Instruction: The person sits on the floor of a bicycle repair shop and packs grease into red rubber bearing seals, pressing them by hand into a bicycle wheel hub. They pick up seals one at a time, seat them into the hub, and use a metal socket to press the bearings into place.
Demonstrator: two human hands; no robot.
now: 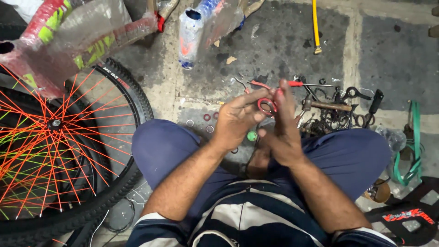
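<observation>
Two hands meet over lap | left hand (238,120) and right hand (282,132) both pinch red ring (265,106) (thin, round) | wheel (59,146) crowds left, tools (334,107) right

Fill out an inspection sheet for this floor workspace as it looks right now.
Surface: stained concrete floor, dirty.
Job's things: red ring held up between both hands.
Clutter: pile of hand tools; small washers and a green cap on the floor.
Grippers: left hand and right hand both pinch the ring.
Cables: loose wire by the tyre; green strap at right.
Surroundings: bicycle wheel with orange spokes; plastic-wrapped frame.
</observation>
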